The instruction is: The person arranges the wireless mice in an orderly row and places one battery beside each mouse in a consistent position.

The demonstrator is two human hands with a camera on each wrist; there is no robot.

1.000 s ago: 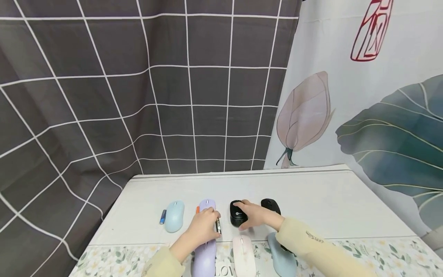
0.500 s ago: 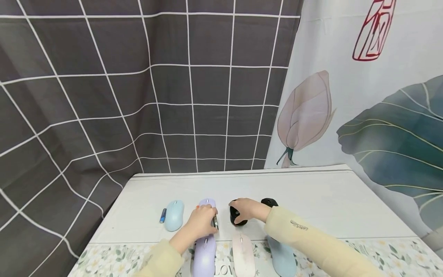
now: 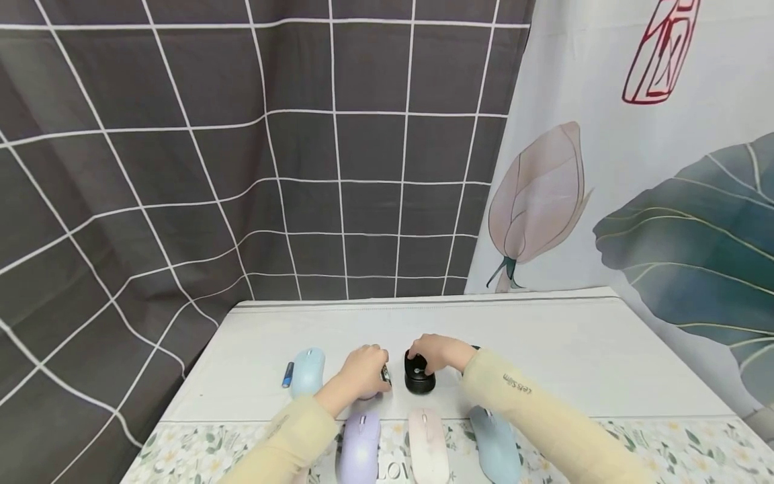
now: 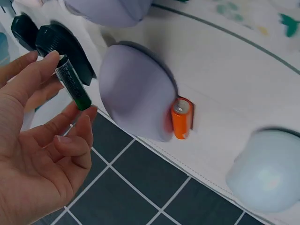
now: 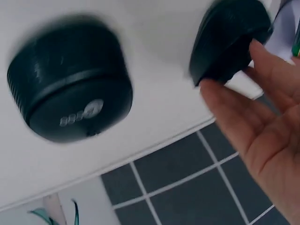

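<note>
My left hand (image 3: 365,371) pinches a dark battery with a green end (image 4: 73,84) between thumb and fingers, raised beside the back purple mouse (image 4: 136,89). An orange battery (image 4: 181,118) lies against that mouse's far side; in the head view my hand covers most of the mouse. My right hand (image 3: 440,352) reaches over a black mouse (image 3: 419,376), its thumb and fingers gripping the mouse's far end, as the right wrist view shows. A second black mouse (image 5: 75,84) stands beside it, largely hidden behind my sleeve in the head view.
A light blue mouse (image 3: 308,372) and a blue battery (image 3: 287,375) lie at the left. Along the front sit a purple mouse (image 3: 360,449), a pale pink mouse (image 3: 428,447) and a blue-grey mouse (image 3: 496,445). A dark grid curtain (image 3: 369,148) hangs behind the table.
The left hand has moved away from the front purple mouse and slightly right with the battery. The right hand's fingers have come onto the black mouse from its right side.
</note>
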